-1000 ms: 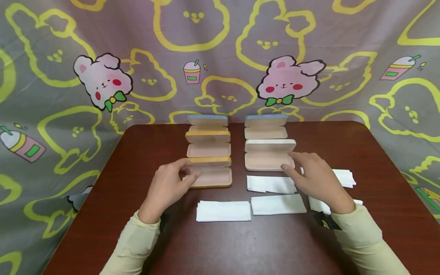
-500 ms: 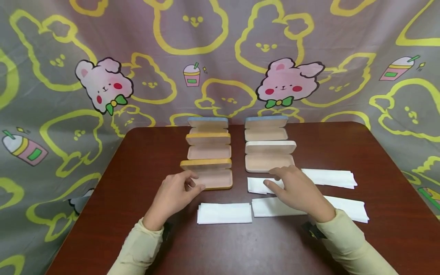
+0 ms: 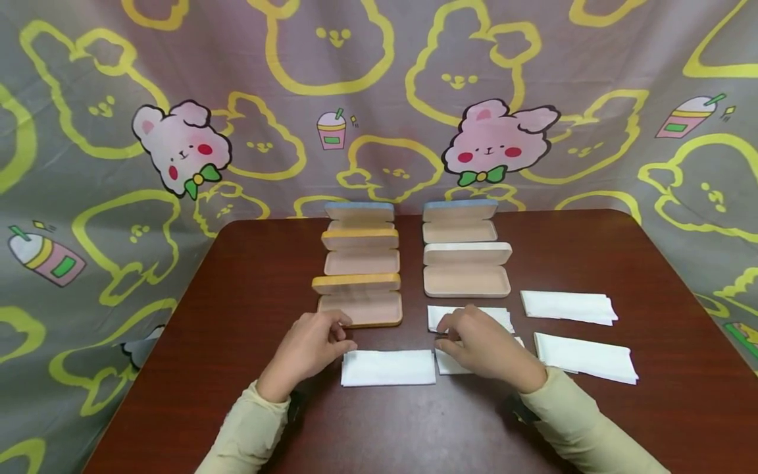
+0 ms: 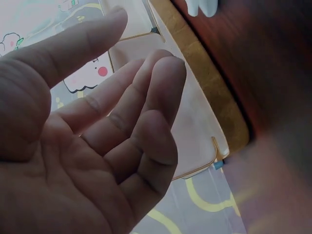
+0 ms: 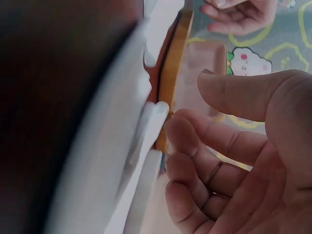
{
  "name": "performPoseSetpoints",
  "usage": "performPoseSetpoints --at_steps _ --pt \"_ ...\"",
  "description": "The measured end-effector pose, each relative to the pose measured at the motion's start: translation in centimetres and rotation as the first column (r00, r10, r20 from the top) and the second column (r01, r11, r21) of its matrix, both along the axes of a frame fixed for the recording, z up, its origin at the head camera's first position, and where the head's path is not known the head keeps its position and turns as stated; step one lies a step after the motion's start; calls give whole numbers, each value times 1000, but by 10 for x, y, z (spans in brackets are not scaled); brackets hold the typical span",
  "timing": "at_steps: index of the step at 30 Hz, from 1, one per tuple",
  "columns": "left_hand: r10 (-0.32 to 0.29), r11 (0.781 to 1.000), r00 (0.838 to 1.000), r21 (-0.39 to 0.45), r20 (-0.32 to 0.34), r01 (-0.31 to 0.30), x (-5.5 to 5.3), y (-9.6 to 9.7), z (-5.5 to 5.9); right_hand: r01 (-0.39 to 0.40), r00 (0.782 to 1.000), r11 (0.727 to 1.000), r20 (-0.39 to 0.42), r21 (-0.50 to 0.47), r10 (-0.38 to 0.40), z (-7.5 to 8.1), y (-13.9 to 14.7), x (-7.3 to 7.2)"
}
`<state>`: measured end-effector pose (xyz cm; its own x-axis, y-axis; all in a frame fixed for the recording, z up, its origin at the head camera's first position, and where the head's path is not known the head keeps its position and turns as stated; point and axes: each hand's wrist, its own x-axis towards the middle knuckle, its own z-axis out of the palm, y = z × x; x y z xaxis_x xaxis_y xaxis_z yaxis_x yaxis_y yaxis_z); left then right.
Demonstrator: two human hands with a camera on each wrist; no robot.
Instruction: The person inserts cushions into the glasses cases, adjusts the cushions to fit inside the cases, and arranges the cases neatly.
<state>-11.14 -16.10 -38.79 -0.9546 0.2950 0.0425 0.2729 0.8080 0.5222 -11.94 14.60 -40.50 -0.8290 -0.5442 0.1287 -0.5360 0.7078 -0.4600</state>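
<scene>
My left hand [image 3: 308, 345] hovers by the front edge of the nearest yellow glasses case [image 3: 361, 311], close to the left end of a folded white cloth [image 3: 387, 368]. Its fingers are loosely bent around nothing, as the left wrist view also shows. My right hand [image 3: 485, 345] is over two other folded white cloths, partly covering the front one [image 3: 448, 363] and the one behind it [image 3: 500, 318]. Thumb and fingers [image 5: 183, 131] stand apart with nothing between them in the right wrist view. The yellow case lies with its lid raised, showing a pale pink inside.
Behind stand another yellow case [image 3: 361, 262], a white case [image 3: 466, 282] and two blue-lidded cases, left [image 3: 360, 212] and right [image 3: 460, 230], all lids up. Two more folded cloths, rear [image 3: 568, 307] and front [image 3: 586, 357], lie to the right. A patterned curtain [image 3: 391, 99] hangs behind the table.
My right hand has moved left and toward me, from beside the white case to over the middle cloths. My left hand has drawn back slightly from the front yellow case toward the near cloth.
</scene>
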Motion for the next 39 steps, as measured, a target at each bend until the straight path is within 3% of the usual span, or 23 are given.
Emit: performPoseSetpoints --at_steps 7,15,24,32,39 --pt "-40 999 997 -27 59 41 2 -2 -8 -40 999 999 24 -16 40 -6 -12 3" --pt "-81 996 992 -35 92 85 2 -3 -15 -44 999 999 -19 -9 44 -16 -19 4" --pt "-48 995 986 -78 159 61 1 -1 -19 -34 999 999 -36 10 35 -21 -21 3" --pt "-83 990 987 -101 139 98 -2 -1 -23 -33 999 999 7 28 33 -20 -24 3" --pt "-104 991 987 -72 126 113 -2 -2 -22 -41 999 999 -12 -2 41 -21 -25 4"
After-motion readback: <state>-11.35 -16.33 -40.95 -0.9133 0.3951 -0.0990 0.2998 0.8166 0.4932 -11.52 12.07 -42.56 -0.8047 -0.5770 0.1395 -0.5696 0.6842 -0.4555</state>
